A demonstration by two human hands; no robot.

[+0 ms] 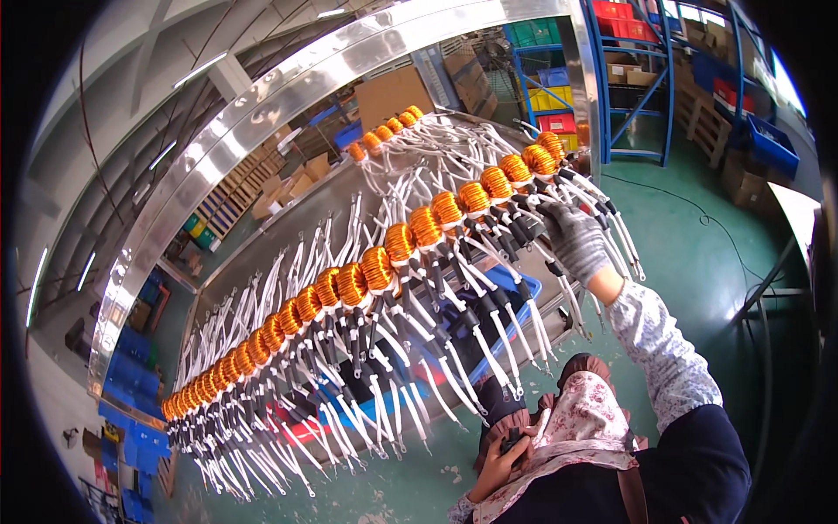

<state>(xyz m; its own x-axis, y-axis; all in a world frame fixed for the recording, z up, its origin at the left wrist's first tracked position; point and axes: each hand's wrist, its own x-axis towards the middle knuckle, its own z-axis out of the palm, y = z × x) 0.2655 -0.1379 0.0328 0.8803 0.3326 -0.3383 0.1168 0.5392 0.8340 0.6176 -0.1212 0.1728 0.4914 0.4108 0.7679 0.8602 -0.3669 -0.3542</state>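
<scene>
Metal frame (262,113): a broad curved bright rail that runs from near left to far right over the whole work; a flat metal table (288,236) lies beneath it.
Shelving (637,79): blue racks at far right that hold red, yellow and green bins; cardboard boxes (393,92) stand behind the table.
Floor (698,244): green, with a dark cable across it at right.
Coil row (375,271): a long line of orange wound coils, strung side by side from near left to far right; a second, shorter row (384,131) lies beyond it.
Leads (454,367): white sleeved wires with black ends that hang from every coil toward the near side, thick enough to hide much of the blue and red bins (515,288) below.
Progress: by the look of it the row is fully strung; which coils are already handled cannot be told.
Right hand (572,240): gloved in grey, raised at the far right end of the row, fingers curled among the black lead ends just below the coils; whether they pinch one cannot be told.
Left hand (502,458): bare, low and near the body, fingers closed around a small dark object (513,437).
Obstruction: crossing leads crowd the right hand's reach.
</scene>
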